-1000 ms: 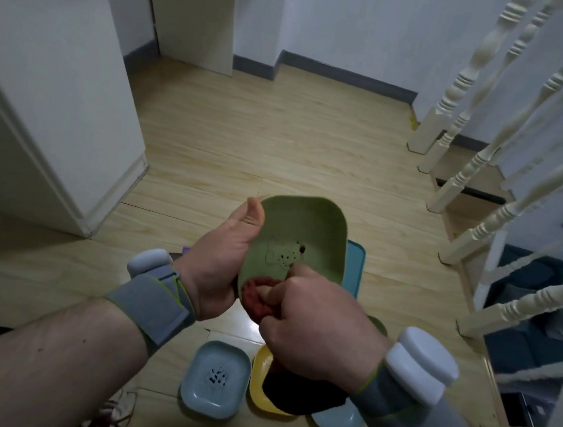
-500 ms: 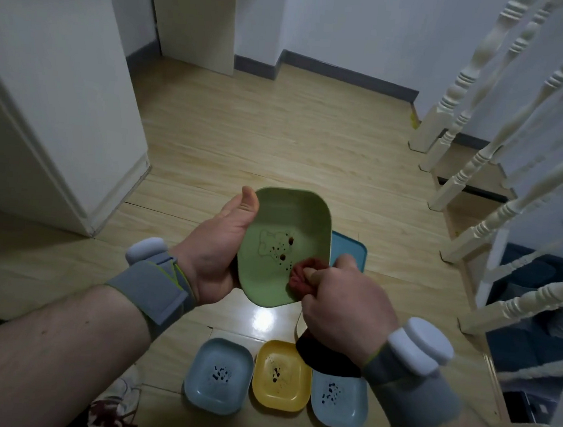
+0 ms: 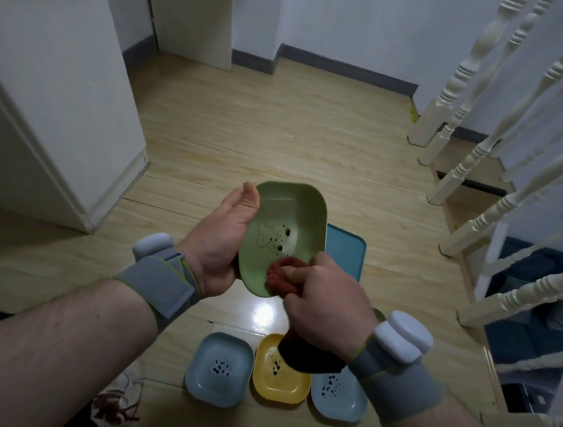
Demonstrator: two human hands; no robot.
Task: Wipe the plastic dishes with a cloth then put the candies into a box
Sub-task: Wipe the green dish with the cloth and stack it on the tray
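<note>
A wooden floor (image 3: 280,138) is spreading across the whole view, with white walls (image 3: 48,56) standing on the left and at the far end. A white stair railing (image 3: 502,164) is running down the right side.

A blue tray (image 3: 348,250) is lying flat on the floor, partly hidden behind the raised dish and the hands. Nearer the person, three small dishes are sitting in a row on the floor, just beside one another: a grey-blue dish (image 3: 219,368) on the left, a yellow dish (image 3: 279,380) in the middle, and a second grey-blue dish (image 3: 339,395) on the right. Each is carrying dark specks in its middle.

A green dish (image 3: 285,227) is being held up above the floor, tilted so its inside is facing the camera. Dark spots are showing on its bottom, over a faint drawn outline.

The left hand (image 3: 219,242) is gripping the green dish by its left edge, the thumb lying along the rim and the fingers going behind it. The right hand (image 3: 326,306) is clenching a cloth (image 3: 281,276), reddish where it is bunched at the fingertips and dark where it is hanging below the wrist. The bunched end is pressing against the lower inside of the green dish.

Both wrists are wearing grey bands with white pods. A shoe (image 3: 117,400) is showing at the bottom left.
</note>
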